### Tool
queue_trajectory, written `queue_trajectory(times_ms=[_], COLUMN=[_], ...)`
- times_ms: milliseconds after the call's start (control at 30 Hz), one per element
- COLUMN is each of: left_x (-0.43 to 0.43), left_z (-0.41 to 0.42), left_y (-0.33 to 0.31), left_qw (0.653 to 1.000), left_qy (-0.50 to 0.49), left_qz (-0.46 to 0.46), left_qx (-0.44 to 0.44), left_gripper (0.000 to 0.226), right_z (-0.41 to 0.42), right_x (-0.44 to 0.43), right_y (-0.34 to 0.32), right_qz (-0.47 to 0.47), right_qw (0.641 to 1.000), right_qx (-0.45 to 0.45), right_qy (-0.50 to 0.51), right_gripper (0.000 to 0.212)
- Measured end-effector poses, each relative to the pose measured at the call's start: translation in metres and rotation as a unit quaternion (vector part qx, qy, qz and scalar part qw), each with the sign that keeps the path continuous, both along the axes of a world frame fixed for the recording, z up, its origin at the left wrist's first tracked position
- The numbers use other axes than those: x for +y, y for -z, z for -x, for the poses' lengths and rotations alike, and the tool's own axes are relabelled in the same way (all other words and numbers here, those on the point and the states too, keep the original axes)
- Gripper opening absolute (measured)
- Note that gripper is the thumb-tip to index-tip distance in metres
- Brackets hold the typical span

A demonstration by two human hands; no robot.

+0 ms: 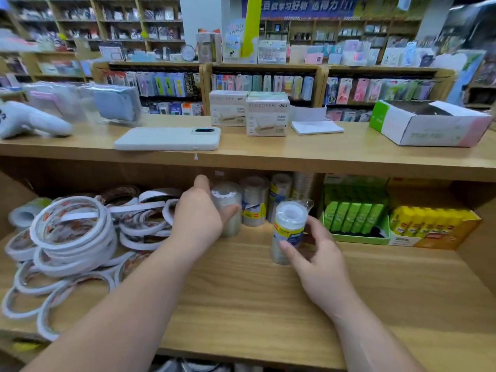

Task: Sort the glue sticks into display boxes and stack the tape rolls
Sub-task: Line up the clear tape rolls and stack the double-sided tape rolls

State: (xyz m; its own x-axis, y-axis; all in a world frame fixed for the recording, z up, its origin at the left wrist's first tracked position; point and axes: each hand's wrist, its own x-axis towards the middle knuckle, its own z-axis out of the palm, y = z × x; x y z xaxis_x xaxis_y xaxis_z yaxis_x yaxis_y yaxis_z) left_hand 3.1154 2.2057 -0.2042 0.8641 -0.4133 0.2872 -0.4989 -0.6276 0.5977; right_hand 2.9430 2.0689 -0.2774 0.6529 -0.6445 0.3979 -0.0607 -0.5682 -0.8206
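My left hand [198,218] grips a clear wrapped pack of tape rolls [228,208] standing upright at the back of the lower shelf. Just right of it, my right hand [316,253] holds a second upright pack of clear tape [288,229] with a blue and yellow label, nearer the shelf's front. More wrapped tape packs [255,201] stand behind them. At the right, a green display box [357,238] holds green glue sticks and a yellow display box [434,241] holds yellow glue sticks.
A loose heap of thin white double-sided tape rolls [72,232] fills the shelf's left side. On the counter above lie a white phone [167,138], two small white boxes [267,116], a notepad [316,127] and an open carton [426,124]. The wooden shelf board [241,296] lies between my arms.
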Motion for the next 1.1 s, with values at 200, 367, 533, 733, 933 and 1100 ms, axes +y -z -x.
queue_trajectory(times_ms=[200, 367, 533, 733, 933, 1100], left_x=[-0.002, -0.004, 0.010, -0.014, -0.038, -0.046], left_z=[-0.011, -0.019, 0.004, 0.035, 0.042, 0.041], left_y=[0.013, 0.018, 0.029, 0.045, 0.054, 0.061], left_qw=[0.999, 0.998, 0.989, 0.977, 0.966, 0.967], left_qy=[-0.039, -0.020, 0.062, 0.190, 0.241, 0.246], left_qz=[0.022, 0.017, 0.115, 0.086, 0.072, 0.018], left_qx=[0.022, 0.065, -0.074, 0.038, 0.067, 0.065], left_gripper=[0.055, 0.052, 0.059, 0.041, 0.049, 0.058], right_z=[0.000, 0.001, -0.019, -0.036, -0.032, -0.043], right_x=[0.001, 0.001, -0.007, -0.017, -0.026, -0.025], right_y=[0.005, 0.002, -0.001, -0.004, -0.008, -0.016], right_qz=[-0.008, -0.056, -0.032, 0.040, 0.060, 0.071], right_qw=[1.000, 0.998, 0.996, 0.985, 0.976, 0.967], right_qx=[0.012, 0.003, 0.016, 0.100, 0.122, 0.173], right_qy=[0.017, 0.042, 0.086, 0.133, 0.169, 0.171], right_gripper=[0.054, 0.050, 0.037, 0.032, 0.035, 0.029])
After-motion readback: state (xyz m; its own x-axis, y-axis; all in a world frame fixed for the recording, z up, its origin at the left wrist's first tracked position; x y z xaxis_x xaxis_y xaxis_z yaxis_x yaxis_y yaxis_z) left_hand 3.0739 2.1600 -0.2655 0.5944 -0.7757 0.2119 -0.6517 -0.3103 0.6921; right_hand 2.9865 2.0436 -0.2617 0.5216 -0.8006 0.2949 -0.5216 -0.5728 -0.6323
